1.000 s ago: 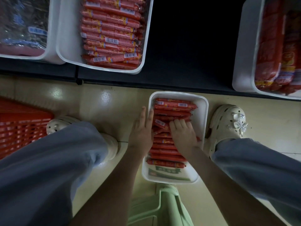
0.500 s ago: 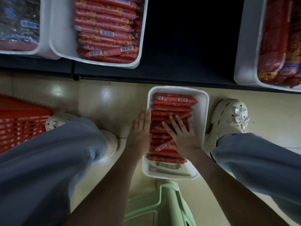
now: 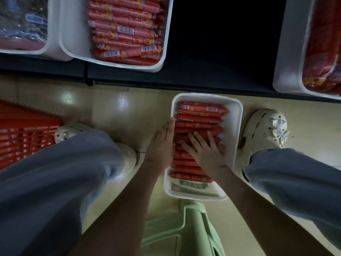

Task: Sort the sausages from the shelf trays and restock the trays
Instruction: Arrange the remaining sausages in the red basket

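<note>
A white tray (image 3: pixel 234 126) lies on the floor between my feet, filled with a row of red wrapped sausages (image 3: pixel 200 120) laid crosswise. My right hand (image 3: pixel 204 151) lies flat on the middle sausages with its fingers spread and straight. My left hand (image 3: pixel 162 145) stands on edge against the tray's left side, fingers straight, touching the sausage ends. A green label shows at the tray's near end. On the dark shelf above, a second white tray (image 3: pixel 73 39) holds several more of the same sausages (image 3: pixel 125 30).
A white tray (image 3: pixel 287 52) of larger red packs sits on the shelf at right, another tray (image 3: pixel 49 34) with foil packs at far left. A red basket (image 3: pixel 24 135) stands on the floor at left. A green plastic stool (image 3: pixel 190 228) is under me.
My right hand was curled over the sausages, then spread out; now it lies flat on them. The slanted sausage seen half a second ago now lies in line. My left hand stayed at the tray's side.
</note>
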Demonstrator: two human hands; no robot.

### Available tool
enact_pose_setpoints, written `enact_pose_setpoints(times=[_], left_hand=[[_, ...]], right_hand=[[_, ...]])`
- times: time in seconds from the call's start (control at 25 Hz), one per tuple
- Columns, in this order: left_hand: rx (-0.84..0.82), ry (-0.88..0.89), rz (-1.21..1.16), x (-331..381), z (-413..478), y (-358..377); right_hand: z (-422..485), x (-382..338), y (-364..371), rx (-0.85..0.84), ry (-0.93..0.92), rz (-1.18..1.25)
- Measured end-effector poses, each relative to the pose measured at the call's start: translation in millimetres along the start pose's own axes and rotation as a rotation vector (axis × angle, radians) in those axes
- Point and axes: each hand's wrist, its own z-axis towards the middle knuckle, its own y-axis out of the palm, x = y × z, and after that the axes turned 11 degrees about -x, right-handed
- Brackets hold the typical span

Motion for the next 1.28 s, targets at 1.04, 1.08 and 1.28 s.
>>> enact_pose_setpoints(times=[1.04,1.08,1.28], left_hand=[[0.603,-0.169,-0.029,58.5,-239.6,-285.6],[0.667,-0.16,-0.04,39.2,-266.9,-298.3],[0.822,-0.409,-0.142,-141.8,-371.2,-291.4]], right_hand=[[-52.5,-119.9,-381.3,0.577,-0.126,0.57],[-50.4,-142.0,-399.4,0.578,-0.17,0.54],[12.7,-268.0,-458.7,0.478,-0.402,0.352]])
